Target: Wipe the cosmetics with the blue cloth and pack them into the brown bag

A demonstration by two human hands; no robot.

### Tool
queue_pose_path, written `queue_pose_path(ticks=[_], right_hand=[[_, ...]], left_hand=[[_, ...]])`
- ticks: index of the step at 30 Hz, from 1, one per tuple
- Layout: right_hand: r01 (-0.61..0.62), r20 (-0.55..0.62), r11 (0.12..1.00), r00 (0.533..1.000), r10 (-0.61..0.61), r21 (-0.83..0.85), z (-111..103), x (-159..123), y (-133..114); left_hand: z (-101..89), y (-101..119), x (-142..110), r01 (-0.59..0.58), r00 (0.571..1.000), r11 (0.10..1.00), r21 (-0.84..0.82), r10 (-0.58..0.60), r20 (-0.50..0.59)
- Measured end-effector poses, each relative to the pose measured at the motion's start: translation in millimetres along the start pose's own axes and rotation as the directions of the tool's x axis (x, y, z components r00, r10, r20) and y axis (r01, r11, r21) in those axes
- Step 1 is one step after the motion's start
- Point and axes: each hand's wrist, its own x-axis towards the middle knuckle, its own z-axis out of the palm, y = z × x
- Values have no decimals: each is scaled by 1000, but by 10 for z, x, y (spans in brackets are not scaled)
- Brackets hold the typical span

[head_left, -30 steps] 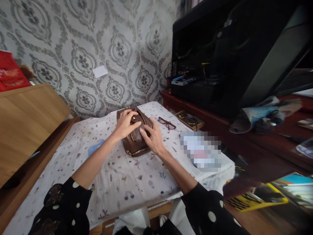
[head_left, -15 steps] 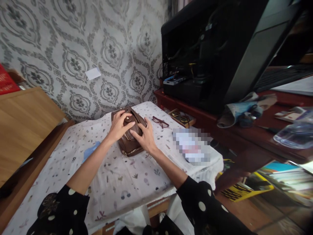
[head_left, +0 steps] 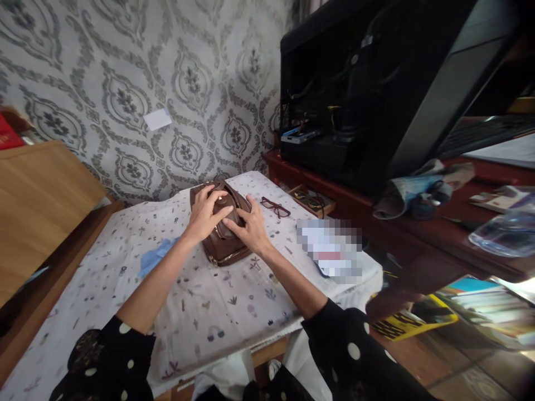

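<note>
A brown leather-like handbag with a gold-coloured zip along its near edge lies on the patterned tablecloth. My left hand grips its left and upper part, fingers bent over the top beside a round fastening. On the right side, my right hand holds the bag between its thumb, which lies across the front, and its fingers at the far edge. Both thumbs come close together over the middle of the bag. The hands cover part of its front.
Brown-framed glasses lie right of the bag, with a blurred-out flat object nearer me. A crumpled blue cloth or paper is to the left. A black computer case stands on the red-brown desk; a wooden panel borders the left.
The view has shifted slightly, and more of the blue piece shows beside my left forearm. Both hands stay on the handbag with almost the same grip.
</note>
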Motion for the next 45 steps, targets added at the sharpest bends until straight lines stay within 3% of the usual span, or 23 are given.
queue_pose_path(ticks=[5,7,15,18,21,23,26,32,37,45], right_hand=[[70,-280,990,959,-34,121,119,-153,53],[118,-330,985,941,-72,123,155,-212,52],[127,-247,992,960,-129,-25,250,-304,68],[128,-246,990,959,-138,-57,268,-312,87],[123,-246,989,959,-141,-88,276,-311,97],[125,-243,987,959,-146,-99,275,-306,104],[143,-241,984,956,-165,-106,266,-296,119],[162,-252,976,948,-195,-146,273,-284,119],[152,-271,977,944,-188,-151,301,-279,108],[142,-253,980,952,-174,-140,323,-244,139]], left_hand=[[-10,27,-2,6,1000,1000,29,-6,5],[-11,56,0,21,1000,999,46,-22,19],[-152,111,211,98,993,992,-74,-93,67],[-299,122,414,191,965,978,-87,-171,198],[-415,121,608,232,908,969,-84,-185,375],[-444,84,714,292,877,952,-92,-229,423],[-426,-19,839,341,877,939,-49,-299,377],[-380,-77,933,169,953,968,187,-209,220],[-347,10,907,128,973,915,383,-191,129],[-320,118,886,116,982,953,280,-152,108]])
